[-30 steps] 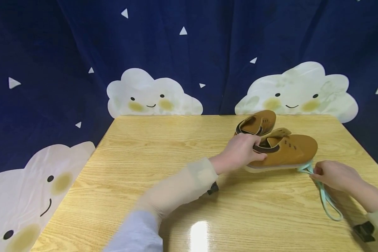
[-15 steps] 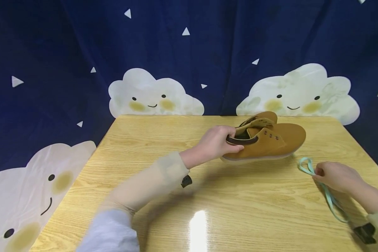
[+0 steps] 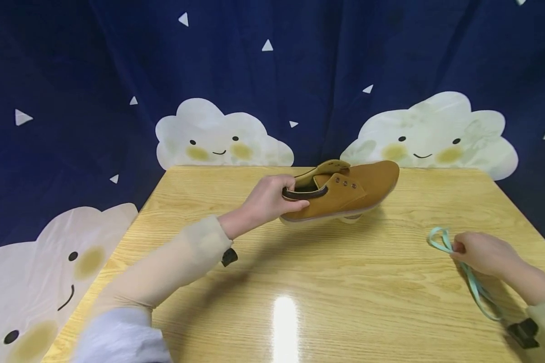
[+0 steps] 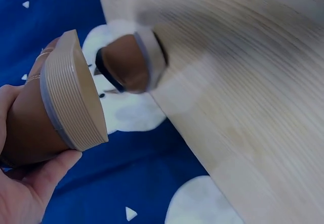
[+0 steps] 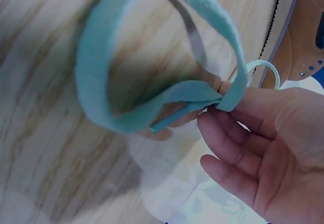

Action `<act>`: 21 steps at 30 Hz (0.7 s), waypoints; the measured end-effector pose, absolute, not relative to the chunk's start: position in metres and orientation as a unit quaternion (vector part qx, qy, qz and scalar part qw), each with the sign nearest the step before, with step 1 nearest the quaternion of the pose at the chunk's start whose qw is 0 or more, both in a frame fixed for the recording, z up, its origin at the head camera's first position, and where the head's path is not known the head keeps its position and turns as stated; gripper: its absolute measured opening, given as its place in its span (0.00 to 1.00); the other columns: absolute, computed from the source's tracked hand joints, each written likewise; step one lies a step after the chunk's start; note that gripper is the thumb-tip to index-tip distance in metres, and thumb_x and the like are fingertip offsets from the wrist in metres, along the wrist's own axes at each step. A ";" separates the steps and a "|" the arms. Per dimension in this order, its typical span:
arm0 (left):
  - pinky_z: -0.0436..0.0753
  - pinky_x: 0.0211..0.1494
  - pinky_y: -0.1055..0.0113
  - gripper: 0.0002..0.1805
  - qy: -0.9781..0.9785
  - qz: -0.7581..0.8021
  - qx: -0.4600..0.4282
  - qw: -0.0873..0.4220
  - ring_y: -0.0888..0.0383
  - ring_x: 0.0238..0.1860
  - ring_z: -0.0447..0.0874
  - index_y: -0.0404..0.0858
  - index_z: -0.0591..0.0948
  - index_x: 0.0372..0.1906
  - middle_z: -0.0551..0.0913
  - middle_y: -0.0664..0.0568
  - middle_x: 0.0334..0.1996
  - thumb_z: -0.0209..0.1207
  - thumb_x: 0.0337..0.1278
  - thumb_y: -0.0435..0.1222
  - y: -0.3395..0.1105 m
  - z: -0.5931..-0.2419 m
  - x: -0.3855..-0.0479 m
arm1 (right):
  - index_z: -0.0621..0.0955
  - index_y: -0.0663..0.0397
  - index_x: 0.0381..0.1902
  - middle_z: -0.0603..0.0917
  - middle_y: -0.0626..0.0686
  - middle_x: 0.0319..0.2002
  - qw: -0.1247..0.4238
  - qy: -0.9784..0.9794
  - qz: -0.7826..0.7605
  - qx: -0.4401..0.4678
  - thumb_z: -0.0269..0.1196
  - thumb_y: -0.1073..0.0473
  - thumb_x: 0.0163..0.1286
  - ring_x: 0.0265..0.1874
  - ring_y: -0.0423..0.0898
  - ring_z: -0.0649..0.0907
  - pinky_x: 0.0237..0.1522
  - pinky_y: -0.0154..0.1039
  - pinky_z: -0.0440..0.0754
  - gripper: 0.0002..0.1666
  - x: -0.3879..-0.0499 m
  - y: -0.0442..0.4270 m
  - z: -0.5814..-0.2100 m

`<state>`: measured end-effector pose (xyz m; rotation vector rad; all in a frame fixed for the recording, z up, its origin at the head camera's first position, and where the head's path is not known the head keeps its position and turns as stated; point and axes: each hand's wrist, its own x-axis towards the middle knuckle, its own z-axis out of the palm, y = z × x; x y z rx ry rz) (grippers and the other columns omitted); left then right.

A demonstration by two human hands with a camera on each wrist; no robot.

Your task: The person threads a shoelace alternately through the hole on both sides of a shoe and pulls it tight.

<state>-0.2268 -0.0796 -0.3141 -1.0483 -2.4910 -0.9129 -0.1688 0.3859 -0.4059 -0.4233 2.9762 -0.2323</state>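
Observation:
In the head view my left hand (image 3: 269, 200) grips a brown shoe (image 3: 359, 189) by its heel, thumb on the outside and fingers at the dark collar. The shoe is held tilted above the table, toe to the right. A second shoe is mostly hidden behind it; in the left wrist view this other shoe (image 4: 129, 62) stands near the table edge, beyond the held shoe (image 4: 35, 118). At the right, my right hand (image 3: 488, 254) pinches a looped mint-green lace (image 3: 474, 287), whose loop (image 5: 96, 67) fills much of the right wrist view.
The wooden table (image 3: 368, 307) ends at a dark blue curtain (image 3: 236, 60) with white cloud faces and small triangles. A bright light reflection lies on the tabletop near the front. Black wrist devices (image 3: 229, 257) hang below both forearms.
The left hand has carried its shoe leftward, away from the lace and across the other shoe, which is now mostly covered. The right hand has hardly moved and still holds the lace.

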 end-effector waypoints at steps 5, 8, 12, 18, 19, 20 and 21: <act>0.60 0.26 0.69 0.29 -0.862 -0.316 -0.369 0.140 0.62 0.20 0.56 0.42 0.60 0.18 0.57 0.58 0.18 0.74 0.46 0.38 -0.102 -0.319 -0.224 | 0.71 0.49 0.21 0.69 0.44 0.18 0.065 0.985 -0.075 -0.142 0.65 0.63 0.63 0.18 0.42 0.67 0.22 0.40 0.63 0.15 -0.169 0.386 -0.407; 0.60 0.26 0.69 0.30 -0.860 -0.325 -0.369 0.135 0.62 0.21 0.56 0.43 0.59 0.18 0.57 0.58 0.18 0.74 0.46 0.36 -0.112 -0.324 -0.222 | 0.71 0.49 0.21 0.69 0.44 0.18 0.068 0.985 -0.075 -0.141 0.65 0.63 0.63 0.18 0.42 0.67 0.22 0.40 0.63 0.15 -0.170 0.386 -0.406; 0.63 0.26 0.69 0.30 -0.854 -0.340 -0.371 0.134 0.62 0.21 0.59 0.43 0.59 0.18 0.60 0.57 0.19 0.74 0.45 0.35 -0.123 -0.334 -0.223 | 0.70 0.49 0.21 0.68 0.44 0.18 0.068 0.985 -0.076 -0.140 0.65 0.63 0.64 0.18 0.42 0.67 0.23 0.40 0.63 0.16 -0.170 0.386 -0.404; 0.76 0.35 0.70 0.28 -0.840 -0.363 -0.386 0.114 0.60 0.30 0.77 0.43 0.63 0.16 0.70 0.59 0.20 0.75 0.43 0.34 -0.139 -0.349 -0.227 | 0.69 0.48 0.20 0.67 0.44 0.18 0.061 0.984 -0.079 -0.146 0.65 0.63 0.63 0.18 0.42 0.66 0.23 0.39 0.62 0.17 -0.171 0.383 -0.406; 0.78 0.41 0.69 0.27 -0.837 -0.369 -0.389 0.108 0.58 0.35 0.80 0.42 0.63 0.16 0.71 0.59 0.20 0.75 0.43 0.33 -0.142 -0.351 -0.227 | 0.70 0.48 0.20 0.67 0.44 0.18 0.059 0.984 -0.080 -0.146 0.65 0.63 0.63 0.18 0.42 0.66 0.23 0.39 0.62 0.17 -0.171 0.383 -0.406; 0.79 0.46 0.67 0.27 -0.835 -0.374 -0.391 0.104 0.56 0.40 0.83 0.42 0.63 0.16 0.72 0.59 0.20 0.75 0.43 0.33 -0.145 -0.353 -0.227 | 0.70 0.48 0.20 0.67 0.44 0.18 0.058 0.984 -0.080 -0.146 0.65 0.63 0.63 0.18 0.42 0.66 0.22 0.40 0.62 0.17 -0.171 0.383 -0.407; 0.79 0.50 0.65 0.28 -0.833 -0.377 -0.393 0.100 0.53 0.45 0.84 0.42 0.63 0.16 0.74 0.60 0.21 0.75 0.43 0.32 -0.148 -0.355 -0.226 | 0.70 0.48 0.20 0.67 0.43 0.18 0.058 0.984 -0.080 -0.145 0.65 0.63 0.63 0.18 0.42 0.66 0.22 0.40 0.62 0.17 -0.172 0.383 -0.407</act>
